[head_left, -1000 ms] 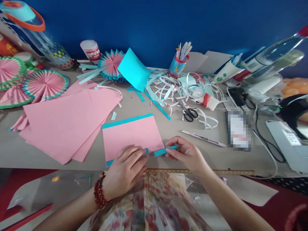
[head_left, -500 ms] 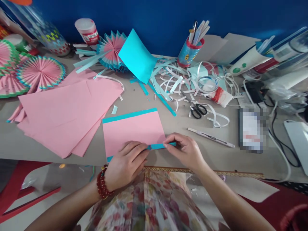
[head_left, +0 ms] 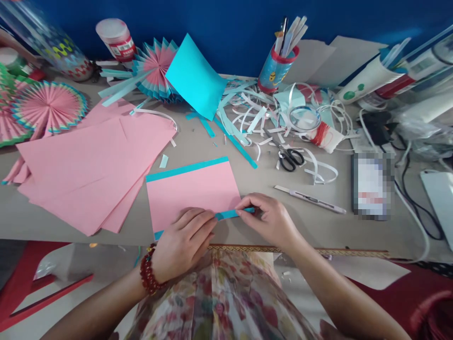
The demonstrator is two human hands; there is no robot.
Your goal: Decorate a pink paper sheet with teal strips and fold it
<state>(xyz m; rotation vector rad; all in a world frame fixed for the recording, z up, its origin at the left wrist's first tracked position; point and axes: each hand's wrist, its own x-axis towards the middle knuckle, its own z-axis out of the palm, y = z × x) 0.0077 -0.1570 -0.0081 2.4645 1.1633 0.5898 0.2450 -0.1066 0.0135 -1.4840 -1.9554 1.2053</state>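
- Two hands work at the near edge of my pink sheet (head_left: 193,186), which lies flat on the table (head_left: 255,236) and is the landmark for every place below.
- My left hand (head_left: 189,236) lies palm down across that near edge, fingers extended together and not curled round anything I can see.
- My right hand (head_left: 267,217) pinches a narrow blue strip (head_left: 226,215) between thumb and forefinger by the sheet's near right corner; the strip's tip pokes out beyond the pinch.
- I judge the step in hand to be lining this strip up along the near edge, to match the blue band (head_left: 187,169) along the far edge.
- The next move, I think, calls for a steady left hand and light tension from the right, so the strip lies straight and doesn't pucker.
- My left hand hides the middle of the near edge, so I can't tell whether the blue piece (head_left: 158,234) at the sheet's near left corner belongs to the same strip, or whether anything is stuck down.
- Right of the sheet, a dark-edged rectangular thing (head_left: 373,186) is pixelated; far left of it, a clear bottle (head_left: 53,42) is cut off by the frame.
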